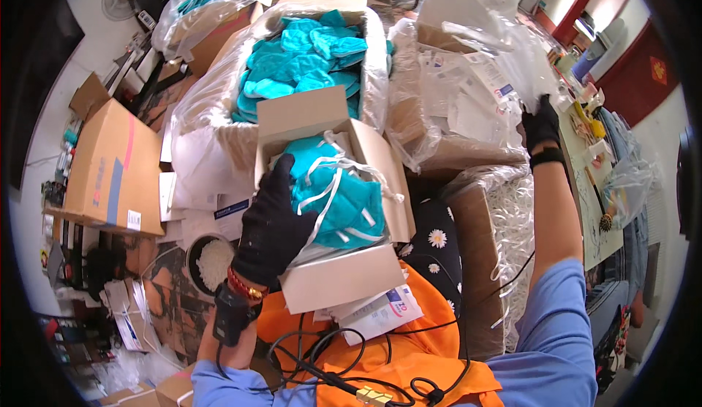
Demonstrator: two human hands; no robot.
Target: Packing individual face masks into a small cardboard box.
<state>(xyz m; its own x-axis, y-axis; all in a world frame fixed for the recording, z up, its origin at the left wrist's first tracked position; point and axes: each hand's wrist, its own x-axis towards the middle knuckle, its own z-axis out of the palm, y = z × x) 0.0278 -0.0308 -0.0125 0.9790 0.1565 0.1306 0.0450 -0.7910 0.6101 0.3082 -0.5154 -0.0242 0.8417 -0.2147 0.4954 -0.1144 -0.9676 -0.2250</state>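
Observation:
A small open carton (341,279) rests in my lap, its flaps spread. Inside lie teal face masks (344,213) with white straps, stacked together. My left hand (274,220), in a black glove, lies along the carton's left side with fingers stretched out and the thumb apart, touching the masks' edge. Out to the right, my black-gloved right hand (542,123) is closed on the edge of a clear plastic bag (523,59). That plastic spreads over a larger box (453,160) holding white printed packets (468,107). Its fingertips are partly hidden.
Ahead stands a plastic-lined box of loose teal masks (307,56). Shredded white strips (512,231) fill a box at right. A brown carton (117,169) and a bowl of white bits (213,261) are at left. Black cables (322,367) cross the orange cloth (431,319).

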